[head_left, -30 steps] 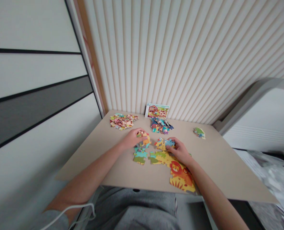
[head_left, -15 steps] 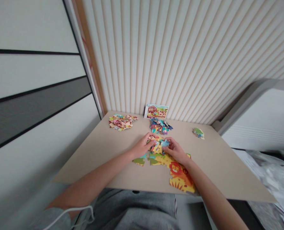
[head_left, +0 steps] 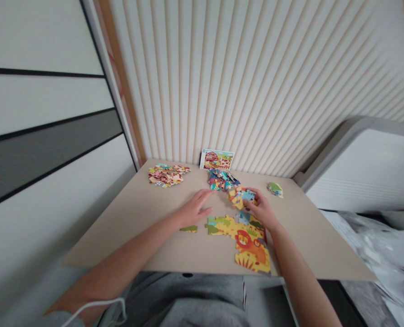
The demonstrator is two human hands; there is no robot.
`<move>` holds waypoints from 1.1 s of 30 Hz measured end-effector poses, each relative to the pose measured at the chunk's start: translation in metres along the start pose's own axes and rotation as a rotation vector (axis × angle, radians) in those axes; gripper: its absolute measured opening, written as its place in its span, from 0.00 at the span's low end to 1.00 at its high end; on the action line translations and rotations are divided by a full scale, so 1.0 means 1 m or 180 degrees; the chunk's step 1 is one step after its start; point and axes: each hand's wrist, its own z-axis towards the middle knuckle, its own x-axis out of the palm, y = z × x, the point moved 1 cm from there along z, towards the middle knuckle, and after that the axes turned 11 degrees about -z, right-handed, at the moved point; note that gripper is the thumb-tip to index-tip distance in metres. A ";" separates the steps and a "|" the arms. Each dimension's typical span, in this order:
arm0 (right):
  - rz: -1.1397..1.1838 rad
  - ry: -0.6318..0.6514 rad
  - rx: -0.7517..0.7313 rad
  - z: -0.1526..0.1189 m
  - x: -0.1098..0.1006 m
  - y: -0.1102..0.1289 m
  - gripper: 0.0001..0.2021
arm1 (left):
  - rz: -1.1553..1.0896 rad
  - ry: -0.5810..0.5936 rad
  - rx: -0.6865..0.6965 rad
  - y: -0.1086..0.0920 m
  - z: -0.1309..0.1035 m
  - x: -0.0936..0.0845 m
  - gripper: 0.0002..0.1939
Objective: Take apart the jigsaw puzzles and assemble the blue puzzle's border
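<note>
My right hand (head_left: 262,210) grips a bunch of yellow and light-blue jigsaw puzzle pieces (head_left: 237,198), raised over the table. To its left, my left hand (head_left: 195,209) hovers with thumb and fingers apart, holding nothing. Below the hands lies a partly joined puzzle section (head_left: 253,245) with a red-maned lion on yellow and a green strip running left. Partly covered by my left hand and forearm is a separate green piece (head_left: 189,229). A heap of dark-blue and multicoloured pieces (head_left: 223,179) lies just behind the held bunch.
A picture card (head_left: 217,160) of a farm scene leans against the ribbed wall. Red and cream pieces (head_left: 168,175) are heaped at the back left, and a small green-topped pile (head_left: 275,189) sits back right. Clear plastic wrapping (head_left: 368,240) lies beyond the table's right edge.
My left hand has let go of the bunch and opened. My right hand has carried the pieces to the right, uncovering more of the joined section. The view has shifted slightly.
</note>
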 end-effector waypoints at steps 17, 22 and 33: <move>-0.3372 0.0038 0.0247 0.007 -0.037 -0.071 0.21 | 0.0731 0.1152 -0.0020 0.031 -0.018 -0.064 0.30; -0.3601 -0.0409 0.0867 0.012 -0.049 -0.081 0.24 | 0.0646 0.1117 -0.0081 0.033 -0.018 -0.060 0.31; -0.3208 -0.0531 0.0921 0.016 -0.048 -0.072 0.28 | 0.0522 0.0920 -0.0322 0.042 -0.014 -0.048 0.19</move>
